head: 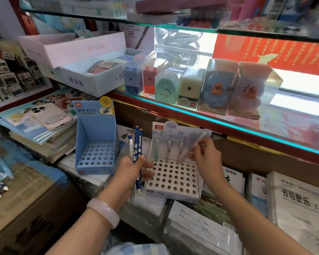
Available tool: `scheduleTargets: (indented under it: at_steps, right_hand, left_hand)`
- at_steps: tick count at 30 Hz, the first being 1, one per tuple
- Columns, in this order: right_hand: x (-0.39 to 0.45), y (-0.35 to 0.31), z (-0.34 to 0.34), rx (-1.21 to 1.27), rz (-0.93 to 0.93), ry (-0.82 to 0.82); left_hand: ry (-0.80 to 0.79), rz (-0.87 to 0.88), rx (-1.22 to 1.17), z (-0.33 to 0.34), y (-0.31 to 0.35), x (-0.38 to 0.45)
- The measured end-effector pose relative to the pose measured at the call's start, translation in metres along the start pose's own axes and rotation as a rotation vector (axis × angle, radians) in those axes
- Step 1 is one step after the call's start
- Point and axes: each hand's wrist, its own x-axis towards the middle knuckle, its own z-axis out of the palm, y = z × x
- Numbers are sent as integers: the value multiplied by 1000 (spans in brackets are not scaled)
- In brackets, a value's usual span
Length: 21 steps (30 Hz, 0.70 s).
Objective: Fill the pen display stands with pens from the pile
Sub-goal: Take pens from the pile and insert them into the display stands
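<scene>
White stand (pixel 173 178) held only three pens in its back row; the right hand (pixel 206 161) pinched a pale pen (pixel 193 146) over it. Left hand (pixel 134 167) gripped three more pens (pixel 136 144). Blue stand (pixel 96 153) beside it stood unfilled, so most remained.

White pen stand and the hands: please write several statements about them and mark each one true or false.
1. The white stand already holds three pens in its back row. True.
2. The blue stand is full of pens. False: its holes show no pens.
3. The left hand grips blue pens. True.
4. The right hand is empty. False: it pinches a pale pen, tilted over the white stand's back row.
5. A phone lies on the stack of books at the left. True.
</scene>
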Motion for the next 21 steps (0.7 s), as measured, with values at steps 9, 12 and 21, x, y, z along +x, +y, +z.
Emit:
scheduleTargets:
  at_steps: [9,12,21]
  right_hand:
    - [12,17,23,-480,8,-78]
    - [13,26,30,-508,55,-140]
    - [22,29,38,-582,175,-159]
  left_hand:
    - [6,-4,-37,-1,0,4]
    - [-5,12,-52,-1,3,3]
    - [-59,-105,-257,1,9,3]
